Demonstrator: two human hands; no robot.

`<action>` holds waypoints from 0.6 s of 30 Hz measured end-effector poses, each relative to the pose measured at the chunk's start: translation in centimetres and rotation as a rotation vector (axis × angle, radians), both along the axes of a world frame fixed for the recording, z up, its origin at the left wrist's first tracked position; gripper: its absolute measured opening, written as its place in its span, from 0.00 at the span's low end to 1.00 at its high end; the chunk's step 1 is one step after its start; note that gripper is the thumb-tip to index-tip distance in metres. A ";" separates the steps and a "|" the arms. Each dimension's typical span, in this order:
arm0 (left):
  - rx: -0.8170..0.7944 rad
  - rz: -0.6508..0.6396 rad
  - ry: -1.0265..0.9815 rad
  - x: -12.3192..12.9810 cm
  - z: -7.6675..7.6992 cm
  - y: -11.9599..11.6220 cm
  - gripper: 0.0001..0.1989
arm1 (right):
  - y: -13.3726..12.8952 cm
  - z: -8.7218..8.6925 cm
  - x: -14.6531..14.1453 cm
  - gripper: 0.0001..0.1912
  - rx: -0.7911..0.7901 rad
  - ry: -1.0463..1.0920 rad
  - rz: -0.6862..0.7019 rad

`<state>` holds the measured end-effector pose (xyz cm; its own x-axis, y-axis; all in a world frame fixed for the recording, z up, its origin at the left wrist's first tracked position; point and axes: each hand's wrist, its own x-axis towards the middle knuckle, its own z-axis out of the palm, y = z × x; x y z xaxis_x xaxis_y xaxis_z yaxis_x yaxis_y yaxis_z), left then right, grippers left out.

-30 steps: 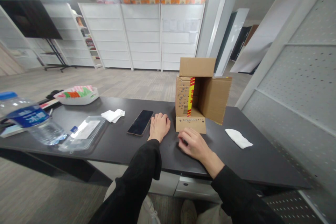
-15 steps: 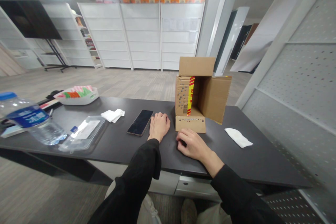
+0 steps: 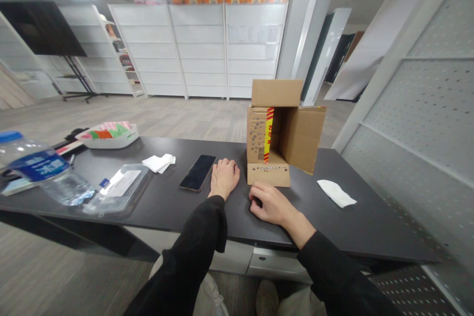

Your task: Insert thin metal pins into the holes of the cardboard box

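Note:
My left hand (image 3: 225,178) rests palm down on the dark desk, its fingers apart and slightly bent, with nothing in it. Just left of it lies a black-screened phone (image 3: 198,173). My right hand (image 3: 269,202) lies on its side with the fingers loosely curled in; the dark gap inside the curl shows no object. Beyond it stands an open cardboard box (image 3: 257,133), its opening facing me. The lower flap (image 3: 269,176) hangs down close to my right fingertips. A side flap (image 3: 305,138) swings out to the right, and red-and-yellow tape runs down the front.
A folded white tissue (image 3: 336,193) lies to the right, and another crumpled tissue (image 3: 159,163) left of the phone. Further left are a clear plastic case (image 3: 124,187), a water bottle (image 3: 44,165) and a white basket (image 3: 111,142) of colourful packets. A perforated panel (image 3: 425,123) borders the right side.

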<state>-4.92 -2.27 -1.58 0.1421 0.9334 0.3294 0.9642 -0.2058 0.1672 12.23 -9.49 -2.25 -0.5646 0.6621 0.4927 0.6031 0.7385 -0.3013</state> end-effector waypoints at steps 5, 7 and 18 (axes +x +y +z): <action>0.008 0.003 0.006 0.1 0.1 -0.1 0.14 | 0.0 0.0 0.0 0.09 -0.007 0.008 0.004; 0.003 0.005 0.005 0.1 0.1 -0.1 0.14 | 0.0 0.0 0.1 0.09 -0.006 0.004 0.005; -0.014 0.007 -0.001 0.1 0.3 -0.2 0.14 | -0.1 0.2 -0.1 0.09 -0.002 -0.008 0.003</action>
